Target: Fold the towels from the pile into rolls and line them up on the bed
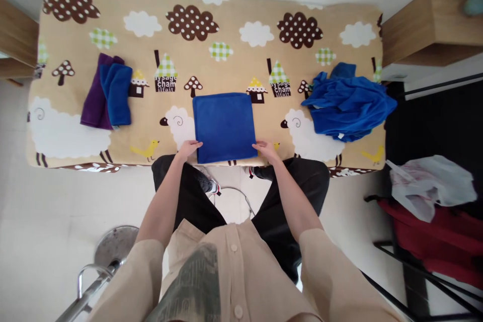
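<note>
The largest thing here is the desk (pixel 234 73), spread with a beige cover printed with sheep, clouds and little houses. Next in size comes a crumpled heap of blue cloth (pixel 347 105) on its right part, lying loose and rumpled. Off the desk to the right, a white plastic bag (pixel 433 181) rests over some red fabric. Smaller again is the blue folded square (pixel 225 128), flat at the near edge of the desk, centred before the seated person (its sides look quite straight). Well to its left lies a folded purple cloth (pixel 96 98), with a small folded blue cloth (pixel 118 95) partly on top of it. Smaller still, the left grip (pixel 190 148) is pinching the square's left edge near the closest corner, and the right grip (pixel 265 150) pinches the right edge in the same way. Smallest is a white tag (pixel 341 136) on the heap.
</note>
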`<action>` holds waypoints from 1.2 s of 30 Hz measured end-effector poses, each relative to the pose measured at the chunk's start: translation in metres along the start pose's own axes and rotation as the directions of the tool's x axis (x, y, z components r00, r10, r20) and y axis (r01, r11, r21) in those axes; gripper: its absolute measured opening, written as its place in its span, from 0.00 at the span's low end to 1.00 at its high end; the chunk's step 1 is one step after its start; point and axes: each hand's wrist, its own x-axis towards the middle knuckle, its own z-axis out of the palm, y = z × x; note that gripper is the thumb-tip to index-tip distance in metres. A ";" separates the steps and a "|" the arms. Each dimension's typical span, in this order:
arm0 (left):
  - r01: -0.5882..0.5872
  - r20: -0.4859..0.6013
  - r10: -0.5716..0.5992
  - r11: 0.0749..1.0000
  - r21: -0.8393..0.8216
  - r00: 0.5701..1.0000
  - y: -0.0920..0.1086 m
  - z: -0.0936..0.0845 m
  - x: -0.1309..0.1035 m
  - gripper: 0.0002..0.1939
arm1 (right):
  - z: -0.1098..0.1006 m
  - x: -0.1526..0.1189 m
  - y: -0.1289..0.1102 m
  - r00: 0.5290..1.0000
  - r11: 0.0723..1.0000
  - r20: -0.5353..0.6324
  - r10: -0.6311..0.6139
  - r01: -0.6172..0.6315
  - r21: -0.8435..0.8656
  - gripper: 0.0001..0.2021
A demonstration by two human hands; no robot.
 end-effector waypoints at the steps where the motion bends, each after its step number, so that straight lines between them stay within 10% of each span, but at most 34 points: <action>1: 0.012 0.006 -0.012 1.000 -0.027 1.000 0.008 0.000 0.010 0.18 | 0.000 0.006 -0.008 1.000 1.000 0.010 -0.012 0.012 -0.006 0.14; 16: -0.180 -0.209 0.125 0.946 -0.271 0.970 0.103 0.009 0.176 0.14 | 0.039 0.186 -0.125 0.890 0.841 -0.029 -0.454 0.417 -0.345 0.18; 28: -0.213 -0.317 0.196 0.977 -0.019 0.928 0.095 -0.011 0.210 0.16 | 0.048 0.210 -0.160 0.769 0.566 0.152 -0.621 0.574 -0.592 0.29; 36: -0.311 -0.062 0.337 0.915 0.255 0.940 0.113 -0.026 0.204 0.13 | 0.039 0.234 -0.167 0.804 0.636 0.194 -0.562 0.570 -0.520 0.24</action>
